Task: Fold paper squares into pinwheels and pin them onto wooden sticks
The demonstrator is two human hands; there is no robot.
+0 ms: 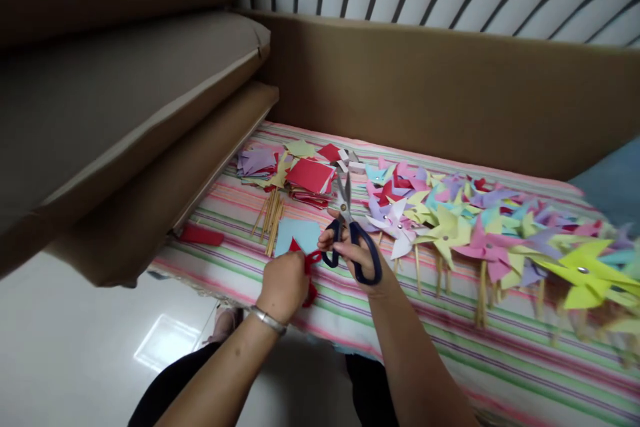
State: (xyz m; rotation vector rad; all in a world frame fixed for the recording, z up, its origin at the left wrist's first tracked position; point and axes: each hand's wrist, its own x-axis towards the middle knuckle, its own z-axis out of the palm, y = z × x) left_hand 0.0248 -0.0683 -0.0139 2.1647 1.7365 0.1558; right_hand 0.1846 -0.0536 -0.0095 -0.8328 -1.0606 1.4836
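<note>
My left hand (284, 283), with a silver bangle at the wrist, is closed on a red paper piece (311, 267) with cut, bent flaps. Beside it, my right hand (356, 255) holds dark-blue-handled scissors (345, 207), their blades pointing up and slightly parted. A light blue paper square (297, 232) lies just behind my left hand. Wooden sticks (273, 217) lie in a bunch to its left. Red paper squares (311, 175) are stacked behind them, next to purple and yellow sheets (257, 161).
Many finished paper pinwheels (445, 235) on sticks spread over the right side of the striped cloth (350, 307). A red strip (201, 235) lies near the left edge. Brown padded panels (150, 127) lean in from the left; white rails (400, 3) stand behind.
</note>
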